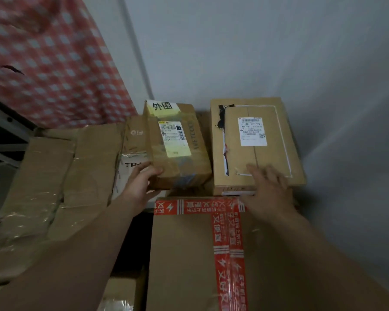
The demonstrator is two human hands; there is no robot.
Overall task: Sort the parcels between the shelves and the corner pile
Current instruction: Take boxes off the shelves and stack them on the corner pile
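Far left, up high: a red and white checked cloth [50, 59], with a bit of grey shelf frame [2, 131] under it. Below that, a big crumpled box [54, 176] with shiny tape.

Next, the left hand [142, 182]: fingers and thumb curled round the near left corner of the small taped box [177, 144], gripping it. Sits on top of other boxes in the corner pile, label up, long way pointing from the hand to the wall. Reaches straight out past the fingertips. Likely easy to pull back and lift off.

Just to the right, very close: the flat box with the white label [254, 142], also pointing its long way at the wall. On its near end, the right hand [267, 187], blurry, fingers straight and a little spread, lying flat, pinching nothing.

Closest of all, under both arms: the box with red tape [200, 254].

Left hand nearer the small taped box, right hand nearer the flat one.
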